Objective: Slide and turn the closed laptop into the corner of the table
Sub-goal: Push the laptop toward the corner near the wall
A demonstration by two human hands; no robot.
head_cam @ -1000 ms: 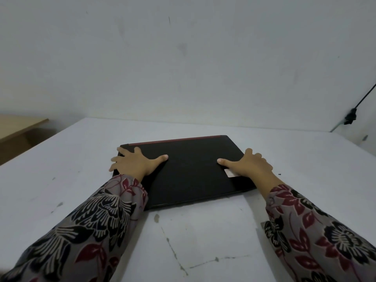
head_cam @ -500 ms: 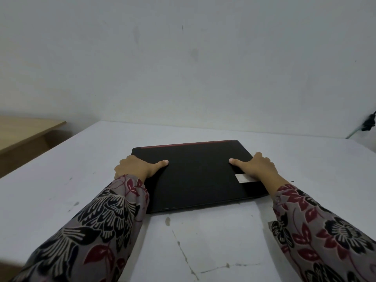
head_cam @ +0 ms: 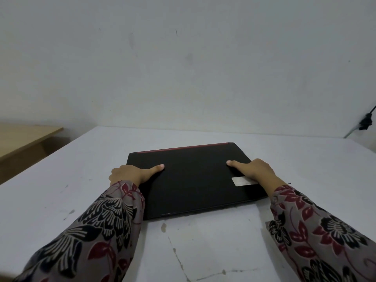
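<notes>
The closed black laptop (head_cam: 193,180), with a red strip along its far edge and a white sticker near its right side, lies flat in the middle of the white table (head_cam: 305,159). My left hand (head_cam: 132,173) grips its left edge, thumb on the lid and fingers curled over the side. My right hand (head_cam: 254,169) grips its right edge the same way, thumb pointing inward on the lid. The laptop sits slightly turned, its far right corner nearer the wall.
A white wall (head_cam: 183,68) runs along the table's far edge. A wooden desk (head_cam: 22,137) stands lower at the left. A black clamp with a cable (head_cam: 366,121) hangs at the far right. The table top near me is scratched and stained.
My fingers went from spread flat on the lid to curled over the laptop's side edges. The laptop has hardly shifted on the table; the view moved a little.
</notes>
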